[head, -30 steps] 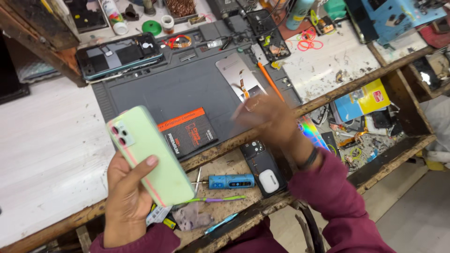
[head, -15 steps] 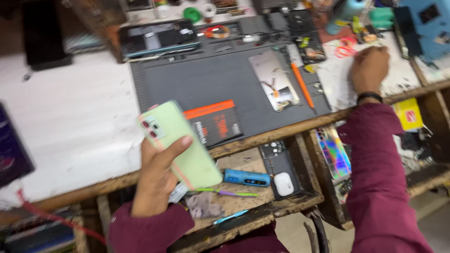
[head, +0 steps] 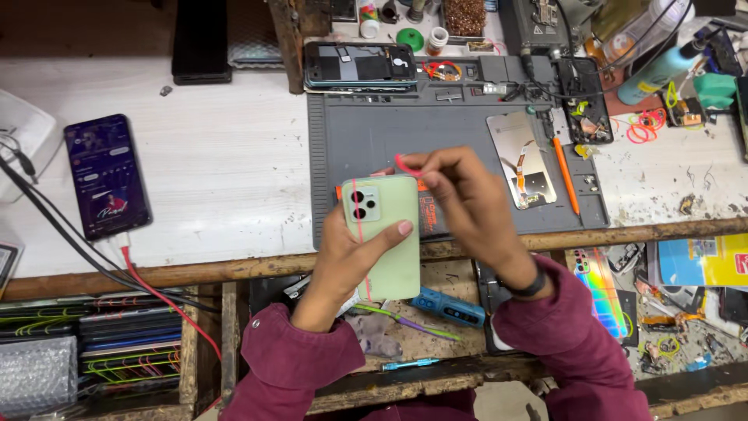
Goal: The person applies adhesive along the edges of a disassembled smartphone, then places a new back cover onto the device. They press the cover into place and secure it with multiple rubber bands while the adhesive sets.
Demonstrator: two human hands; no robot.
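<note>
My left hand [head: 348, 261] holds a pale green phone [head: 384, 234] back side up, over the front edge of the workbench, thumb across its back. A thin pink rubber band [head: 360, 234] runs lengthwise along the phone's left side. My right hand [head: 467, 206] sits at the phone's top right corner, fingers pinched on a pink loop of the band [head: 407, 165]. Both arms wear maroon sleeves, and a black band sits on the right wrist.
A grey work mat [head: 405, 129] carries an opened phone [head: 360, 64], a bare metal phone frame [head: 522, 160] and an orange tool [head: 566, 175]. A lit phone [head: 107, 175] lies left on the white bench, cabled. A blue tool [head: 448, 306] lies in the tray below.
My right hand came back from the far right of the bench to the green phone's top with a pink band. The view shifted left, and the phone sits more upright.
</note>
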